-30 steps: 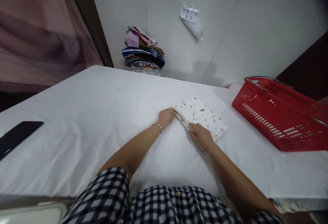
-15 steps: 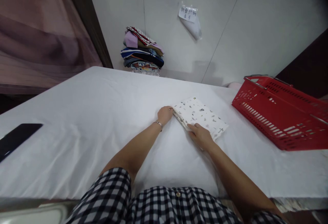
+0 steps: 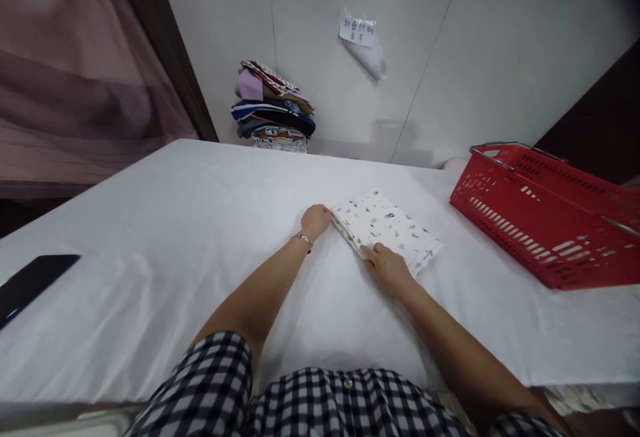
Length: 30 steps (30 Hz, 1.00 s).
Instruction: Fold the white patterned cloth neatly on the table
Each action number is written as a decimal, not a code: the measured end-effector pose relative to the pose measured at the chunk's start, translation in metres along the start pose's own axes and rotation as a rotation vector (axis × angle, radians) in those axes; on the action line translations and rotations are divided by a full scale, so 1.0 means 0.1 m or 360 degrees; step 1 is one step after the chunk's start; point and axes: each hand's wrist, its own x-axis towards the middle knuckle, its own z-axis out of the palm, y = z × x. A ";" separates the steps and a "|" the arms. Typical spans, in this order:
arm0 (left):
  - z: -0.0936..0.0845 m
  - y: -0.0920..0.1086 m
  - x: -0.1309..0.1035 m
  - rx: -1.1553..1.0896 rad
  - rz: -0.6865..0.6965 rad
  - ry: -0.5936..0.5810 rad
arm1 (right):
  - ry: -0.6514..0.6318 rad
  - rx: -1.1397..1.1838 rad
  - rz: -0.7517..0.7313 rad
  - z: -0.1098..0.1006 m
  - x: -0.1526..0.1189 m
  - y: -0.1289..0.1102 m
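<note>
A folded white cloth (image 3: 387, 227) with small scattered prints lies at a slant on the white-covered table, its layers showing along the near left edge. My left hand (image 3: 316, 222), wearing a bracelet at the wrist, pinches the cloth's left corner. On the near edge, my right hand (image 3: 390, 268) grips the cloth with the thumb on top; the fingers underneath are hidden. Both hands stay low, close to the tabletop.
A red plastic basket (image 3: 550, 224) stands at the right. Folded fabrics (image 3: 275, 107) are stacked at the far edge by the wall. A dark flat object (image 3: 37, 284) lies at the left. A plastic bag with a handwritten label (image 3: 363, 44) hangs on the wall.
The view has shifted slightly. Both hands keep their hold on the cloth, whose layered near edge now looks a little flatter.
</note>
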 end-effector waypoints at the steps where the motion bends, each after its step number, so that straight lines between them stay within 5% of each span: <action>1: -0.02 0.03 -0.02 0.0005 0.0035 0.0084 | 0.0004 0.0001 0.0005 0.00 0.00 0.00; 4: 0.02 0.15 -0.10 0.0045 0.0458 0.0300 | 0.0004 0.0010 0.0020 0.02 0.00 0.00; 8: 0.22 0.22 -0.16 0.0255 0.1101 0.0133 | -0.0004 -0.0001 0.0019 0.06 0.02 0.01; 14: 0.42 0.08 -0.10 0.0284 0.0915 -0.0070 | 0.0119 -0.0080 -0.0078 0.11 -0.07 -0.02; 24: 0.44 0.04 -0.07 0.0265 0.0932 -0.0054 | 0.0618 0.0018 -0.0429 0.55 -0.68 0.09; 30: 0.40 0.07 -0.08 0.0302 0.0887 -0.0108 | 0.0649 0.0037 -0.0445 0.62 -0.80 0.10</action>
